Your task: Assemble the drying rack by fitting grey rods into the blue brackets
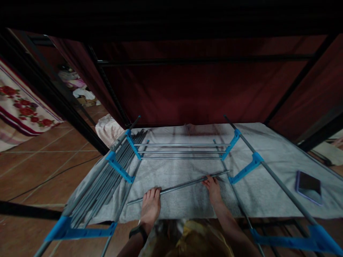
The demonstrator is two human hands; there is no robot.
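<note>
A loose grey metal tube [182, 185] lies slantwise in front of me, its right end farther away. My left hand [151, 202] has its fingers over the tube toward the left end. My right hand [213, 187] pinches it nearer the right end. Around both hands stands a partly assembled rack, with long side tubes [281, 185] joined by blue plastic brackets [246, 168]. Beyond the hands, three crossbars [182, 152] span a left blue bracket [133, 144] and a right blue bracket [230, 144].
Several loose tubes [109, 178] lie bundled at the left on a grey cloth surface [177, 207]. A phone [308, 187] rests at the right. Black metal posts [61, 96] and a dark red curtain [187, 92] stand around it. A cable [53, 177] crosses the tiled floor.
</note>
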